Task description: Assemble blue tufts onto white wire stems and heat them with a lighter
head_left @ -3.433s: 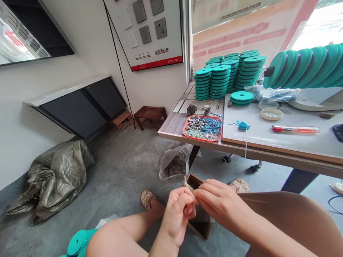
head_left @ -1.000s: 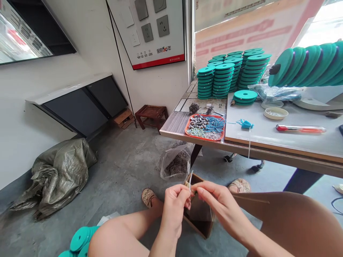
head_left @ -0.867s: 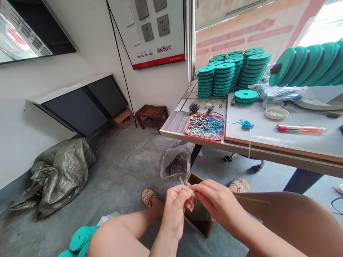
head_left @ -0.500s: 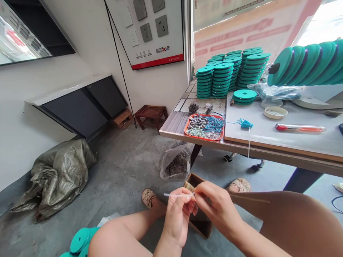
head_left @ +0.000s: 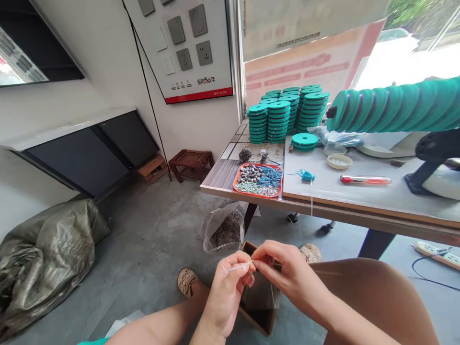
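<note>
A seated person looks down at their own two hands, low in the centre of the frame, above bare knees.

At far left, a crumpled grey sack [head_left: 43, 254] lies on the concrete floor. Further right, a clear bag [head_left: 223, 230] of small dark parts sits under the table edge.

The left hand [head_left: 226, 292] is pinched shut, thumb and forefinger closed on a thin white strand [head_left: 239, 267]. The strand's long axis runs nearly level, its free end pointing left and its other end meeting the right fingertips. The right hand [head_left: 287, 280] is just beside the left, its fingertips also pinched on that end, so both hands are equally near. What else the right fingers hold cannot be made out. Directly below the hands stands an open brown box [head_left: 258, 302].

In the upper right, a table [head_left: 359, 201] bears an orange tray [head_left: 258, 175] of beads, stacks of teal discs [head_left: 283, 117] and a red tube [head_left: 364, 180].
</note>
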Action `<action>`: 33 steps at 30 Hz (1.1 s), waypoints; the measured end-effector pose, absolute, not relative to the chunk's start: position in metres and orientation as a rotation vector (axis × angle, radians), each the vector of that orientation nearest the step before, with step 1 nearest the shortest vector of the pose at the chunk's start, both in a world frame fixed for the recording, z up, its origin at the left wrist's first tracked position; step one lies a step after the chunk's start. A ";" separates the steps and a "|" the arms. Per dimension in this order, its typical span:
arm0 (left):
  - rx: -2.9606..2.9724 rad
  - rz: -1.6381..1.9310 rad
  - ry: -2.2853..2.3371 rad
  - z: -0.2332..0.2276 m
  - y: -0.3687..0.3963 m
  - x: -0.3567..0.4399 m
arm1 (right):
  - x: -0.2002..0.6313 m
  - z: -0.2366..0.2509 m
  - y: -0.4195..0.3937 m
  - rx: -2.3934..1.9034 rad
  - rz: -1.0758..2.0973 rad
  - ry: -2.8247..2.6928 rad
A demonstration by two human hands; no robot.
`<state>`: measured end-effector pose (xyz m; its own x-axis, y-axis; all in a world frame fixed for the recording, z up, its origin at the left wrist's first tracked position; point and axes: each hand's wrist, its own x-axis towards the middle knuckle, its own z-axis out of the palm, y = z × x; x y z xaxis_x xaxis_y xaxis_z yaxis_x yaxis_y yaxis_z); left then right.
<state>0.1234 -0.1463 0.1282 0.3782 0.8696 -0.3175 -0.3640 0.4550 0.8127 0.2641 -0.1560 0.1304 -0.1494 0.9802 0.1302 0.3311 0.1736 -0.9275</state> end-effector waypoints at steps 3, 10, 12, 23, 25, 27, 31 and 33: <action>0.761 0.842 0.740 0.143 -0.129 0.138 | 0.287 0.146 -0.148 -1.318 0.827 -1.753; 0.811 0.871 0.769 0.165 -0.096 0.173 | 0.388 0.174 -0.081 -1.959 -0.065 -1.539; 0.796 0.899 0.792 0.164 -0.093 0.176 | 0.405 0.172 -0.063 -2.110 -0.145 -1.631; 0.700 0.930 0.935 0.148 -0.092 0.175 | 0.382 0.170 -0.091 -1.759 -0.065 -1.432; 0.724 0.933 0.954 0.147 -0.095 0.175 | 0.365 0.174 -0.109 -1.533 0.411 -1.397; 0.768 0.951 0.979 0.146 -0.098 0.175 | 0.345 0.173 -0.123 -1.292 0.938 -1.347; 0.918 0.976 1.047 0.144 -0.104 0.171 | 0.315 0.154 -0.132 -1.104 1.454 -1.146; 1.028 0.970 1.082 0.143 -0.107 0.166 | 0.310 0.143 -0.130 -1.082 1.577 -1.118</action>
<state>0.1662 -0.1067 0.1434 0.1952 0.9570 -0.2145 -0.1097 0.2386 0.9649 0.3096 -0.1302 0.1430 -0.2190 0.9636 -0.1534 -0.1742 -0.1933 -0.9655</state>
